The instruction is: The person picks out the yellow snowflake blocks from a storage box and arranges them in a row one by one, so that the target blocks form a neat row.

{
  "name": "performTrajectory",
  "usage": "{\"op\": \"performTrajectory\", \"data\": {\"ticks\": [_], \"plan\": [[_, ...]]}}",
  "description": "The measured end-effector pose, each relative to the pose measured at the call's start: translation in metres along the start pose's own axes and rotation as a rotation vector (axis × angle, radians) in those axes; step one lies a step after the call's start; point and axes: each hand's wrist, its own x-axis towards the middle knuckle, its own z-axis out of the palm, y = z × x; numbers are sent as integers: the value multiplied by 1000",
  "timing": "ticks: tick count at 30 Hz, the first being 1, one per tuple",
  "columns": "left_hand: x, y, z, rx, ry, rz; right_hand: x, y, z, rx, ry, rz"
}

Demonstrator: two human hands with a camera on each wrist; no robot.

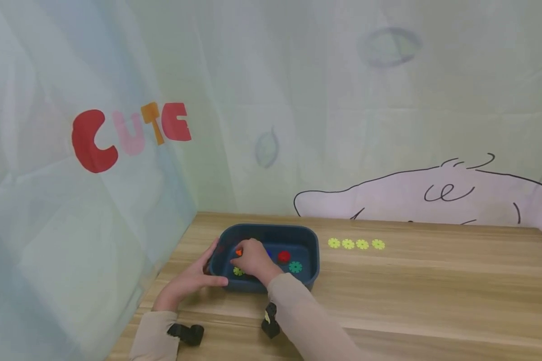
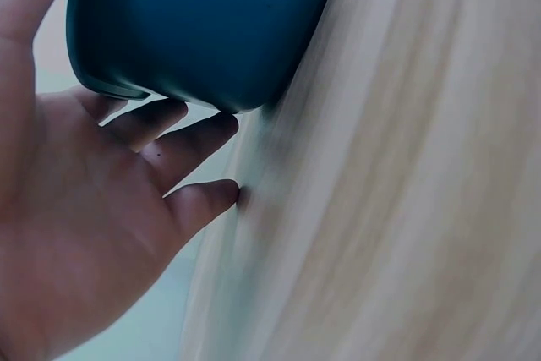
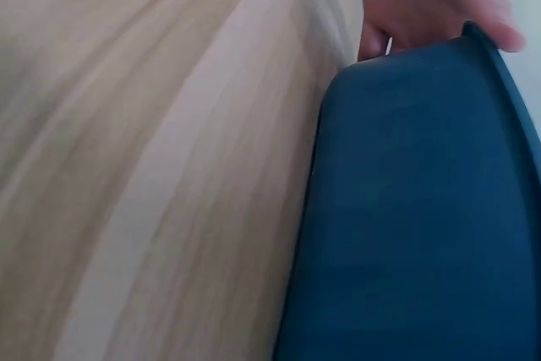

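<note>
A dark blue plastic bin [image 1: 313,250] stands on the table with several small notched discs in it. My left hand [image 1: 189,282] holds its left end, thumb along the near rim and fingers against the end wall; the left wrist view shows those fingers [image 2: 194,145] under the bin wall. My right hand [image 1: 254,258] reaches down inside and pinches a small orange disc [image 1: 239,252] between thumb and finger. Near it lie a yellow-green disc [image 1: 238,271], a red disc [image 1: 284,256] and a green disc [image 1: 295,266]. A blue piece [image 1: 269,254] is mostly hidden behind the right hand.
Right of the bin, several yellow notched discs [image 1: 348,244] lie in a row on the wooden table [image 1: 433,291]. Cloth walls stand behind and at the left, with the coloured letters [image 1: 95,141] on the left one. Each wrist carries a black camera mount [image 1: 187,334].
</note>
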Motion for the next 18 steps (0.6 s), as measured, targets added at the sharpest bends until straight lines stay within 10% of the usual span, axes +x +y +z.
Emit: {"op": "performTrajectory", "data": {"ticks": [18], "plan": [[0, -1, 1, 4, 15, 0, 5, 5, 9, -131, -38, 58]]}}
